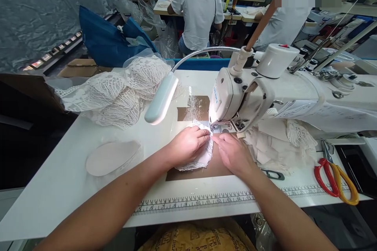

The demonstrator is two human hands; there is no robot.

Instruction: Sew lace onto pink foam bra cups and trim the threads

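Observation:
A white lace-edged fabric piece lies under the needle end of a white sewing machine. My left hand rests on that piece, its fingers closed together on the cloth close to the needle. From the other side, my right hand pinches the edge of the same piece near the presser foot, thumb and index finger forward. The fingertips of both hands almost meet there, and they partly hide the cloth. A brown patch on the tabletop shows beneath the work.
White lace fabric is heaped at the back left, by a lamp on a bendy neck. An oval fabric stack lies left. More pale pieces, scissors and a printed ruler are right and front. A person sits beyond.

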